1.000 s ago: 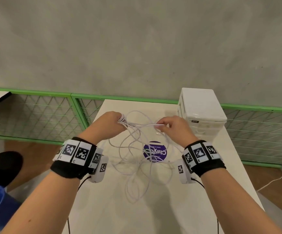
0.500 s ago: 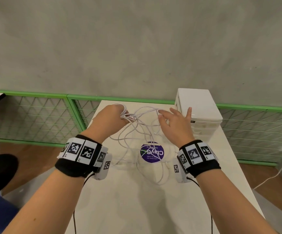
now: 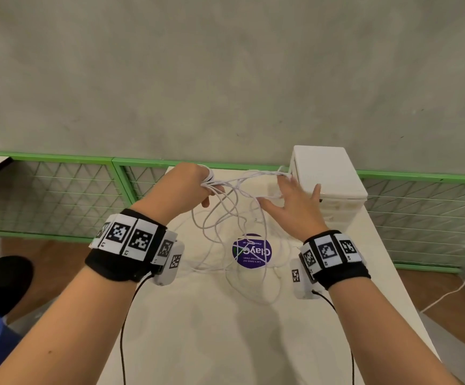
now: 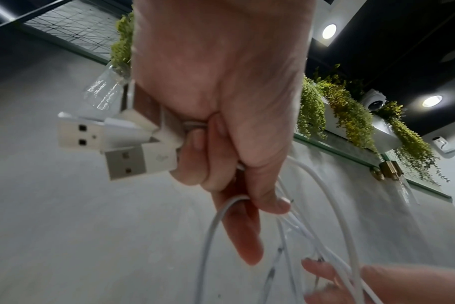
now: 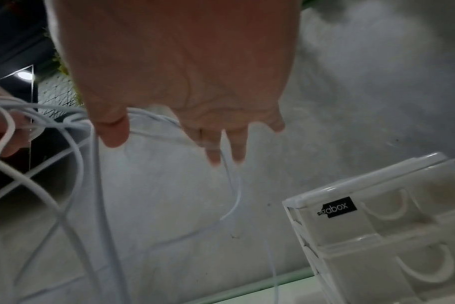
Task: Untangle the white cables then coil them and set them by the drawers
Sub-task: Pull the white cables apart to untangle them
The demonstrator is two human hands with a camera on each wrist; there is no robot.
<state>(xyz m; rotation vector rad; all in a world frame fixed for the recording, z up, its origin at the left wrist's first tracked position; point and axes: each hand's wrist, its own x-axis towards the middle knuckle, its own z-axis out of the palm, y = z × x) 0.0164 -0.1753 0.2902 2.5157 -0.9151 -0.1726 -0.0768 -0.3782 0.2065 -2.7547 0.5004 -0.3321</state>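
Between the two raised hands, above the desk (image 3: 198,343), hangs the tangle of white cables (image 3: 234,215). Left hand (image 3: 180,190): fingers curled tight round a bundle of cable ends, with the USB plugs (image 4: 109,144) protruding past the knuckles. Right hand (image 3: 295,207): fingers spread and nearly straight, strands draped over and between them rather than pinched; it works just beside the white drawers (image 3: 328,176). From both hands, loops fall to the desk and cross over a purple round sticker (image 3: 252,252).

Handling, as judged: the cables appear thin, light, limp and smooth-jacketed, so loops should slide freely yet snag wherever strands cross. The rigid plugs seem the surest purchase; drawing one strand at a time from the plug end looks safer than pulling mid-length, which may tighten a knot.

Appearance: uniformly white, round in section, several lengths interlaced in open loops, not yet coiled.
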